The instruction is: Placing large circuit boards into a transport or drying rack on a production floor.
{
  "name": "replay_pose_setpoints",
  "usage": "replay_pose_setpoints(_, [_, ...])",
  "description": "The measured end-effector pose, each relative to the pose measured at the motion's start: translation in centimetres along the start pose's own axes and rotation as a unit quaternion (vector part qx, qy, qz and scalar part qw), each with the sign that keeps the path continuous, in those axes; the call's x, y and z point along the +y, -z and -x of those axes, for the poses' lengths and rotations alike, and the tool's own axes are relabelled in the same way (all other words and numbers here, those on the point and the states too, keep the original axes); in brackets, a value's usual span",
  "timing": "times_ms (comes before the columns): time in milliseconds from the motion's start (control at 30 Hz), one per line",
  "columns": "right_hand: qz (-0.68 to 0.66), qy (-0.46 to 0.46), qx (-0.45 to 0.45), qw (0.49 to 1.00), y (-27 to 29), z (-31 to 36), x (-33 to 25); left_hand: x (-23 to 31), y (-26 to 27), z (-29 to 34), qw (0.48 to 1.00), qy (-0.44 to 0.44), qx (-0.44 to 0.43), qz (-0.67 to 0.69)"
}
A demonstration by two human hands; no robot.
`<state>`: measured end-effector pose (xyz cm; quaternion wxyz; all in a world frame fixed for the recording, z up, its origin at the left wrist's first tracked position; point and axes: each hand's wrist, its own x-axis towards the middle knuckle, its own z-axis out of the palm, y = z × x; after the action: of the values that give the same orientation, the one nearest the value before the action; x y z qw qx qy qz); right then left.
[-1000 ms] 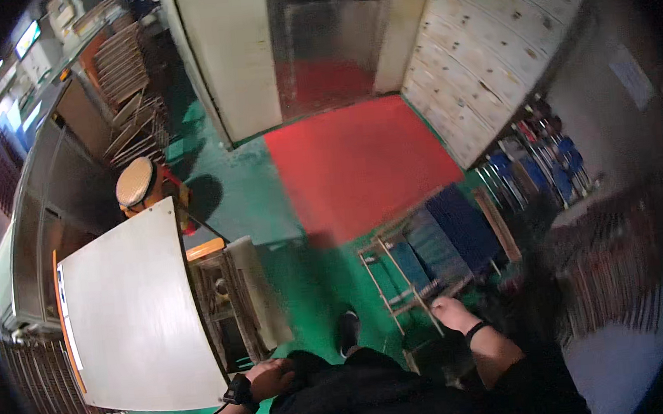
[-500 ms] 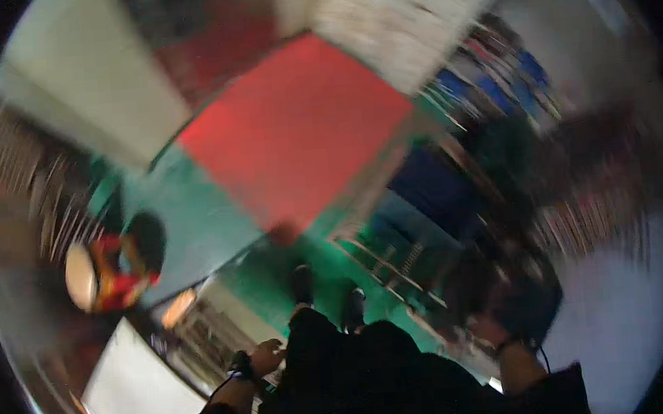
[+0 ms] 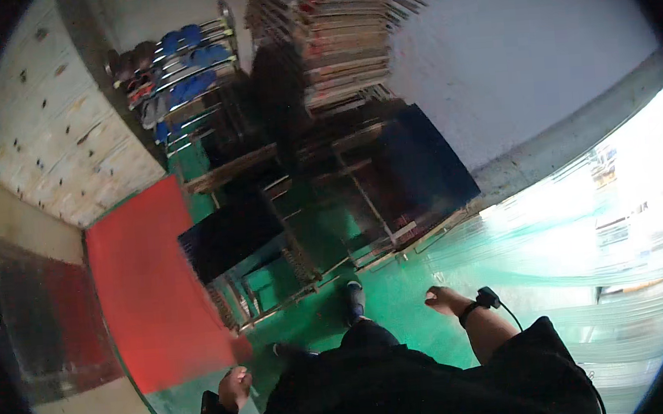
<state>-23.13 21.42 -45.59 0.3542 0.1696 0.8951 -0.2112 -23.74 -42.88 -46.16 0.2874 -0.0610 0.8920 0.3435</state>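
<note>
Hanging apart at either side of the dark-clothed body (image 3: 408, 392), the left hand (image 3: 235, 384) and the right hand (image 3: 442, 300) have loosely curled fingers; whether either is fully closed, or has something tucked inside, I cannot tell. Each wrist wears a black strap, the right strap (image 3: 472, 310) carrying a small black device (image 3: 487, 297) with a cable. Left hand is near the lower edge of the red mat (image 3: 147, 284); right hand is over the green floor (image 3: 416, 286), nearest to a low frame with a dark blue panel (image 3: 430, 168). A second low frame with a dark panel (image 3: 232, 234) stands beside it, toward the mat. Together these frames block much of the floor ahead, with a dark shoe (image 3: 355, 298) near their lower rails.

Farther off, a metal rack (image 3: 193, 85) carries blue slippers and other footwear, next to a white panel with dark spots (image 3: 51, 112). A tall stack of wooden slats (image 3: 346, 42) stands by the pale wall (image 3: 506, 53). At the far left is a glossy, reflective door (image 3: 45, 323); on the right, a translucent strip curtain (image 3: 552, 244) glows with bright light.
</note>
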Motion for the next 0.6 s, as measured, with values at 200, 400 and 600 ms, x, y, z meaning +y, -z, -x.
replay_pose_setpoints(200, [-0.068,-0.114,0.006,0.991,4.6,-7.0,9.1,5.2,-8.5,-7.9,0.995,-0.034,-0.045,0.081])
replay_pose_setpoints(400, [-0.106,-0.070,0.008,0.992,7.6,-14.3,12.9,26.0,-8.1,-11.2,0.987,-0.039,-0.154,0.027])
replay_pose_setpoints(600, [-0.195,-0.089,0.115,0.970,6.1,-16.0,15.2,34.0,-8.2,-17.9,0.969,-0.128,-0.191,-0.085])
